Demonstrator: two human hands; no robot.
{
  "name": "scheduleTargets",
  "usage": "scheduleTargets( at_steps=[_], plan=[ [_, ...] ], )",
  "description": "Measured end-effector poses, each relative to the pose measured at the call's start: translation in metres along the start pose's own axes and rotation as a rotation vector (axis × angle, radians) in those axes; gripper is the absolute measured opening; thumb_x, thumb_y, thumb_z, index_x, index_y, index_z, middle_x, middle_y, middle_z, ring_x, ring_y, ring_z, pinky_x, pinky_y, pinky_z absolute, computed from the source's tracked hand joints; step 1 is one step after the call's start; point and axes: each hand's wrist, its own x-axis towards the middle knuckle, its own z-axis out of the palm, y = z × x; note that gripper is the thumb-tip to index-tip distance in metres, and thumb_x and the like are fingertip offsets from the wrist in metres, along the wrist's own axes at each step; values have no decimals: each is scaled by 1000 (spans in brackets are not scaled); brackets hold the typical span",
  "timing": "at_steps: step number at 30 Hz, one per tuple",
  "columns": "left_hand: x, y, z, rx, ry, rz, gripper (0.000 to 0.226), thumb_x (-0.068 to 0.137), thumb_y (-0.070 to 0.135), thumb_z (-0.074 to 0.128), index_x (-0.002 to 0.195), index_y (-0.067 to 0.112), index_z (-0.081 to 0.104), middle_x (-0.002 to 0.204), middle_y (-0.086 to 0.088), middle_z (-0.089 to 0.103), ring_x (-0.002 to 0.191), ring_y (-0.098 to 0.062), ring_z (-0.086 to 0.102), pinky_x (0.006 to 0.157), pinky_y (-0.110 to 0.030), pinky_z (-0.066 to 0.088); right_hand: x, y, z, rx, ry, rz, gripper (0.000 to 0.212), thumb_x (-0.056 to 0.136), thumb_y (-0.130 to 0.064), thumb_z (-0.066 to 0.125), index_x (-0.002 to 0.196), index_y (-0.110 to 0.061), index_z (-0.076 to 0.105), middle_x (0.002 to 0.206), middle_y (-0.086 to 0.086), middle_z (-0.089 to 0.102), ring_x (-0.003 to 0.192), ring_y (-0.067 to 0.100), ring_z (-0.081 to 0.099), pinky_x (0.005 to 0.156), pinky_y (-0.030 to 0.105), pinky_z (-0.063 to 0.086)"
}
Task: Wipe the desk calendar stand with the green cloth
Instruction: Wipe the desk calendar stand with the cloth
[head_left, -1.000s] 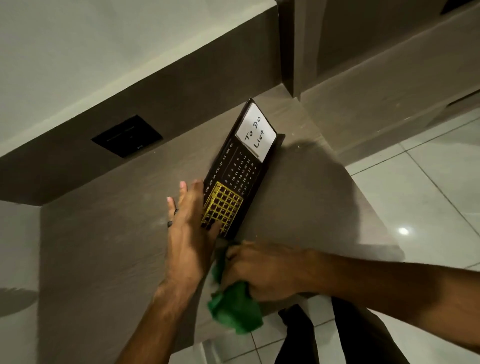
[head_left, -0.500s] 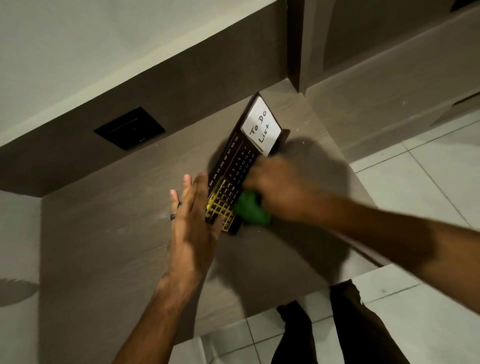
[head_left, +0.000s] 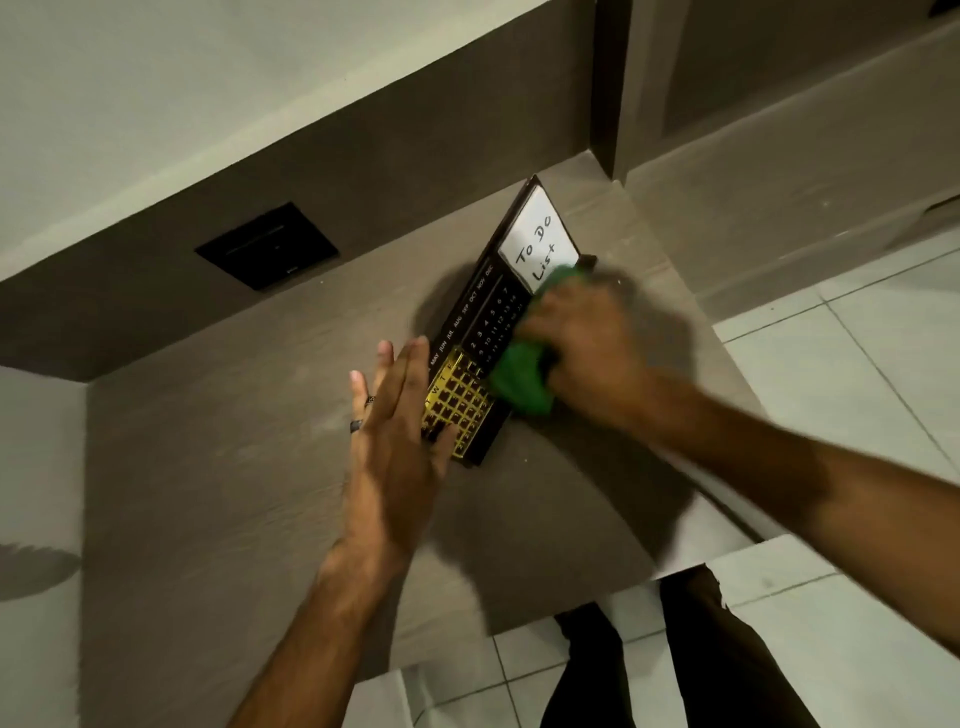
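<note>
Green cloth (head_left: 519, 382) clenched in right hand (head_left: 582, 348) on calendar stand (head_left: 483, 332); left hand (head_left: 395, 441) flat, seemingly bracing it.

Single head-worn wide-angle view, looking steeply down, close over the desk (head_left: 218, 509), floor beyond

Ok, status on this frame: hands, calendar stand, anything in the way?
Left hand flat, open, bracing the desk calendar stand at its near end. Right hand shut on green cloth, pressed against the stand's right side. Nothing in the way.
</note>
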Motion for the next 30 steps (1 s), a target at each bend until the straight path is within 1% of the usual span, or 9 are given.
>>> scheduleTargets(
  at_steps=[3, 5, 8, 11, 13, 16, 21, 26, 30],
  plan=[
    [0, -1, 1, 2, -6, -4, 86, 86, 12, 71, 154, 10, 20, 161, -2, 25, 152, -18, 7, 118, -18, -14, -27, -47, 36, 106, -90, -238, 38, 62, -18, 42, 84, -11, 73, 83, 4, 69, 81, 28, 57, 73, 34, 40],
    [-1, -1, -1, 4, -20, 3, 84, 87, 13, 70, 154, 11, 19, 162, -4, 24, 152, -19, 5, 118, -19, -14, -24, -37, 36, 121, -104, -259, 37, 60, -14, 48, 87, -10, 73, 85, 6, 70, 82, 29, 58, 74, 36, 43],
    [0, -2, -1, 18, -29, 4, 88, 87, 16, 70, 154, 14, 14, 162, 3, 15, 152, -15, 1, 119, -26, -13, 8, 23, 12, 69, 54, -28, 35, 57, -3, 66, 91, -7, 72, 89, 12, 70, 88, 33, 59, 80, 39, 42],
    [0, -3, 0, 14, -40, -6, 89, 87, 16, 69, 154, 17, 11, 160, 7, 10, 152, -11, -2, 116, -20, -18, 33, 65, -7, -40, 147, 227, 22, 78, -2, 60, 91, -17, 69, 94, 8, 68, 99, 28, 54, 83, 35, 34],
    [0, -2, 2, 8, -31, -10, 90, 87, 16, 70, 154, 18, 10, 161, 5, 11, 152, -13, -1, 113, -15, -18, 34, 60, -3, -29, 161, 256, 20, 78, -1, 60, 88, -17, 68, 92, 7, 68, 98, 27, 54, 85, 36, 34],
    [-1, 1, 2, -23, 9, -8, 90, 85, 13, 73, 153, 12, 15, 160, -1, 17, 152, -23, 12, 109, -5, -17, 8, 17, 18, 53, 126, 93, 33, 57, 1, 70, 88, -9, 71, 87, 7, 69, 91, 29, 58, 87, 36, 37],
    [-4, 8, 0, -53, 28, -33, 86, 83, 5, 74, 152, 3, 22, 155, -4, 22, 149, -26, 14, 123, -43, -1, -33, -51, 45, 146, -57, -150, 34, 50, -7, 75, 84, -9, 72, 81, 7, 69, 83, 28, 61, 76, 35, 39],
    [-4, 10, 2, -178, 29, -136, 97, 78, 0, 77, 154, 20, 20, 154, 25, 11, 143, 10, -9, 123, -52, 9, -77, -92, 62, 397, -359, -349, 43, 59, -11, 75, 101, -15, 71, 102, 7, 69, 104, 28, 57, 94, 45, 46],
    [-4, 3, 2, -78, 7, -70, 99, 80, 6, 77, 156, 16, 13, 162, -5, 22, 152, -16, 4, 124, -42, -3, -78, -88, 45, 590, -314, -243, 41, 65, -11, 64, 106, -16, 68, 106, 4, 66, 104, 20, 54, 88, 39, 46]
  ],
)
